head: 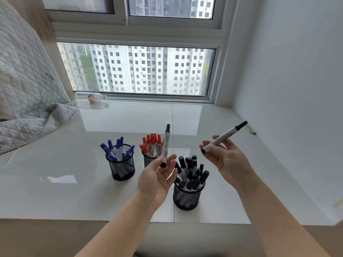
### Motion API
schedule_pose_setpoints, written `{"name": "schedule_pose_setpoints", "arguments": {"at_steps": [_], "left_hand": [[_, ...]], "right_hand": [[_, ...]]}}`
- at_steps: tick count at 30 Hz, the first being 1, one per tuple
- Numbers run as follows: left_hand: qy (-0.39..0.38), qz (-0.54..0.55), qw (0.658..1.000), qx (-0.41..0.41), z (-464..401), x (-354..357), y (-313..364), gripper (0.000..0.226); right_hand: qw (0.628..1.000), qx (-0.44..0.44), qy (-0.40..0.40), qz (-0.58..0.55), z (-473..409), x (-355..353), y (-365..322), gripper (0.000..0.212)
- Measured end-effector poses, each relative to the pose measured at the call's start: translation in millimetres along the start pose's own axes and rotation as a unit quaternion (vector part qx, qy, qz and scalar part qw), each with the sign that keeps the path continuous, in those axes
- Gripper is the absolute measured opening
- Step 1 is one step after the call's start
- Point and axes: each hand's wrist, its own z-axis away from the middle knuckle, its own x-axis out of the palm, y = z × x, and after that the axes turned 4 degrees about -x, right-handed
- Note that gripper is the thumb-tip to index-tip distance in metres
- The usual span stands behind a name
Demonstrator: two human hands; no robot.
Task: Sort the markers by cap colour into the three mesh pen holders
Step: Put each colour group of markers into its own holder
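Black-capped markers [166, 145] — light, stiff, slick-barrelled — one pinched low in my left hand [157, 179], one mid-barrel in my right hand [225, 160].

Three holders of markers on a sill [74, 182]: left holder [122, 166], middle holder [149, 160] just right of it, right holder [186, 196] nearest the viewer; bottle [91, 97] behind, by the window [137, 69].

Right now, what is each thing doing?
Left hand: holds a black-capped marker upright.
Right hand: holds another black marker, tilted.
Blue pot: full, standing.
Red pot: full, standing.
Black pot: full, standing.
Bottle: lying down.
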Motion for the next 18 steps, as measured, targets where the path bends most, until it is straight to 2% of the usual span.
{"name": "schedule_pose_setpoints", "arguments": {"at_steps": [3, 5, 8, 12, 16, 18], "left_hand": [[-0.033, -0.046, 0.998, 0.019, -1, 5, 1, 0.022], [-0.022, -0.127, 0.990, 0.057, -1, 7, 1, 0.017], [0.003, -0.283, 0.950, 0.134, -2, 4, 0, 0.009], [0.048, -0.376, 0.899, 0.221, -5, -2, -4, 0.008], [0.072, -0.406, 0.877, 0.245, -5, -6, -6, 0.017], [0.080, -0.423, 0.866, 0.253, -5, -8, -6, 0.020]], "right_hand": [[0.987, -0.034, 0.011, 0.160, 2, 4, 5, 0.012], [0.968, -0.056, 0.020, 0.244, 4, 4, 10, 0.012], [0.914, -0.104, 0.036, 0.391, 3, -1, 16, 0.011], [0.876, -0.122, 0.032, 0.465, 3, -6, 24, 0.008], [0.849, -0.103, 0.004, 0.519, 5, -9, 33, 0.013], [0.846, -0.097, 0.017, 0.525, 5, -10, 36, 0.015]]}}
